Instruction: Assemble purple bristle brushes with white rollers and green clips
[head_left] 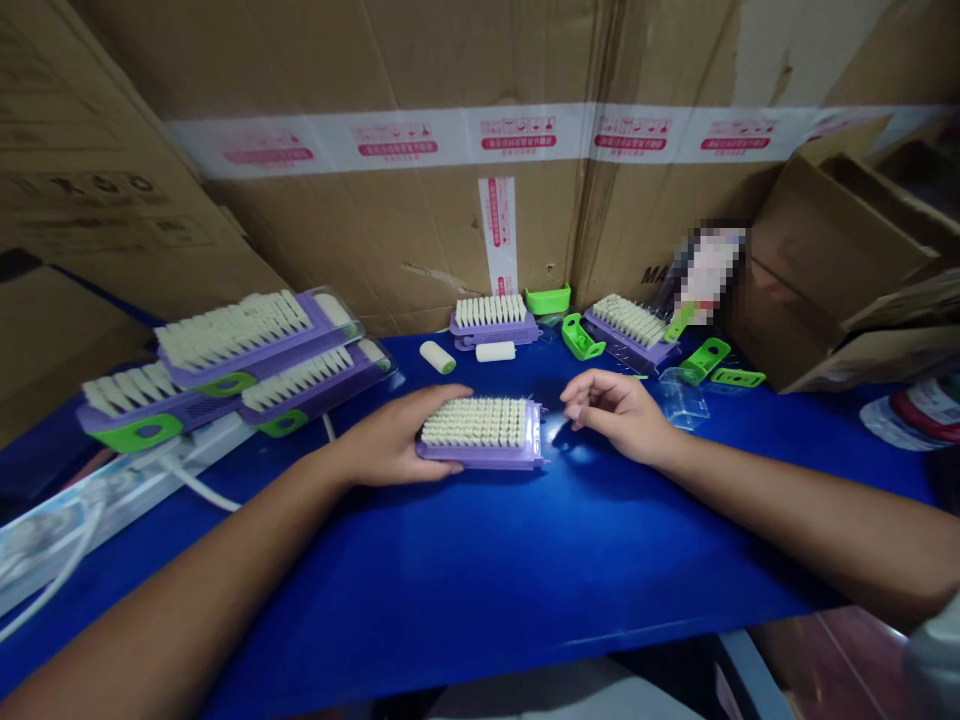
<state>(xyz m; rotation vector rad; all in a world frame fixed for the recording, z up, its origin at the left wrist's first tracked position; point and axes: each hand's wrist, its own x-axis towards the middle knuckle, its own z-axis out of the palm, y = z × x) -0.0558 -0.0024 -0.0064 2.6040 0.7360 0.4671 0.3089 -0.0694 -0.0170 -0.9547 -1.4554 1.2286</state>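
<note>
A purple brush with rows of cream bristles (476, 424) lies bristles up on the blue table. My left hand (409, 435) grips its left end, thumb at the near side and fingers at the far side. The brush's right end is uncovered and has a clear, shiny strip across it. Just right of that end is my right hand (619, 412), apart from the brush. Its fingers are curled in toward the thumb, and whether something small is between them is hidden.
Several purple brushes (232, 340) are stacked at left by a white power strip (112, 500). Farther back are two more brushes, white rollers (495, 351) and green end pieces (583, 338). Cardboard boxes (405, 230) wall the back. A plastic bottle (911, 412) stands right.
</note>
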